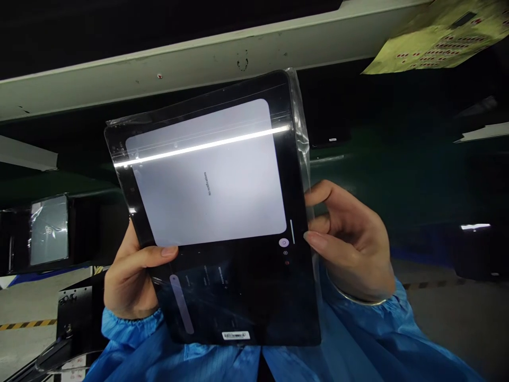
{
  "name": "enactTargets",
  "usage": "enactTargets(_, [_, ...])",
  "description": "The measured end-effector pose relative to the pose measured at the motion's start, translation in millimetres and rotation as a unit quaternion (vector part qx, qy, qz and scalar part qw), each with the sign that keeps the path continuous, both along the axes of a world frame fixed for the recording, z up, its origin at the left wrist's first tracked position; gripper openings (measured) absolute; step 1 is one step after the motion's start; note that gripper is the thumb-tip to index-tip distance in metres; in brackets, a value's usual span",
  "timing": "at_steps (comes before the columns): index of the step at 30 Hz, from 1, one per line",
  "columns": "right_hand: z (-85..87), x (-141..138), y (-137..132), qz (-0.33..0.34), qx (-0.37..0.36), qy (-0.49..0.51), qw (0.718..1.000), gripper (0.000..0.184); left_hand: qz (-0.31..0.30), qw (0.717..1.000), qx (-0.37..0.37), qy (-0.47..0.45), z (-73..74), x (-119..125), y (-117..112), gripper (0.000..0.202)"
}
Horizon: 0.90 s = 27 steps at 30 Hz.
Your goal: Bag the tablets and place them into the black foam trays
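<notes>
You are holding the tablet (258, 297) up in front of you, filling the middle of the view and leaning a little anticlockwise. Your left hand (131, 276) is gripping it at eight o'clock — the thumb is pressing flat on the front while the fingers are hiding behind. Your right hand (350, 244) is working at three o'clock, thumb and bent forefinger pinching the wrap (301, 127) at the edge; whether they are catching the tablet too, I cannot tell.

The wrap is standing out loosely along that right edge. The screen is showing a pale panel (210, 201) reading "No notifications", turned sideways, with a streak of glare (207, 146) crossing it. A barcode label (236, 335) is sitting at the tablet's six o'clock.

Blue sleeves (401, 323) are gathering at your wrists. Beyond the tablet, a pale rail (191, 69) is running across twelve o'clock, a yellow sheet (433, 50) is hanging at two — and a lit device (50, 231) is lying at nine.
</notes>
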State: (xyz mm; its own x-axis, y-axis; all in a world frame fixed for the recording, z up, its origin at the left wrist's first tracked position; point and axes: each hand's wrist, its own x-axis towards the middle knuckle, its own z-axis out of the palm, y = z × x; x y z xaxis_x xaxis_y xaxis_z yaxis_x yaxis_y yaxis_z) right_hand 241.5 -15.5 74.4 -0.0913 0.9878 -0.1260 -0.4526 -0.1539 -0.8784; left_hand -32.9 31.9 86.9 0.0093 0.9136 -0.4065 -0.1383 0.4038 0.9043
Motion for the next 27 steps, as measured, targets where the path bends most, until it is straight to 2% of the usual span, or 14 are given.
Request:
enactTargets(7, [-0.8,-7.9,-0.5,-0.036,-0.021,-0.026,0.999,0.019,0.005,1.0,-0.028,0.013,9.8,6.3,-3.8,0.074])
enactTargets(9, [-5.7,-10.5,5.1,-0.056,-0.026,-0.041,0.997,0.02,0.008,1.0,-0.02,-0.007,6.0,8.1,1.1,0.076])
enactTargets(11, [-19.2,-7.7,14.3,-0.048,-0.031,-0.065,0.996,0.025,0.01,0.999,-0.026,-0.025,-8.2,5.7,10.6,0.079])
enactTargets(12, [-30.4,-3.3,19.4,-0.035,-0.032,-0.09,0.995,0.031,0.012,0.999,-0.036,-0.03,-20.4,2.2,16.9,0.081])
enactTargets(14, [-62.4,12.3,28.4,-0.027,-0.046,-0.2,0.978,0.047,0.008,0.998,-0.06,-0.026,-56.1,-9.2,31.1,0.084])
enactTargets(15, [-82.3,22.7,31.4,-0.051,-0.055,-0.283,0.956,0.052,0.006,0.998,-0.068,-0.017,-78.8,-16.6,38.5,0.085])
enactTargets(16, [-104.1,34.1,33.1,-0.1,-0.088,-0.397,0.908,0.053,-0.005,0.997,-0.072,-0.001,-103.6,-24.5,45.9,0.085])
enactTargets(17, [-126.6,45.6,33.3,-0.137,-0.121,-0.448,0.875,0.053,-0.015,0.997,-0.07,0.025,-129.5,-32.2,53.1,0.083])
enactTargets(19, [-170.5,65.4,30.1,-0.18,-0.175,-0.498,0.83,0.063,-0.013,0.996,-0.047,0.074,-179.6,-44.8,66.0,0.076])
enactTargets(21, [-207.7,77.5,23.6,-0.174,-0.225,-0.512,0.81,0.063,-0.009,0.994,-0.025,0.104,-220.4,-50.9,76.6,0.068])
enactTargets(23, [-235.2,81.3,16.2,-0.149,-0.261,-0.506,0.809,0.05,-0.003,0.991,0.007,0.136,-246.2,-51.1,84.1,0.067])
enactTargets(24, [-245.4,80.8,12.8,-0.136,-0.271,-0.5,0.811,0.044,-0.001,0.988,0.027,0.153,-253.0,-50.4,86.4,0.069])
enactTargets(27, [-264.8,75.6,4.6,-0.121,-0.272,-0.49,0.819,0.034,-0.007,0.976,0.096,0.194,-253.5,-54.2,86.2,0.078])
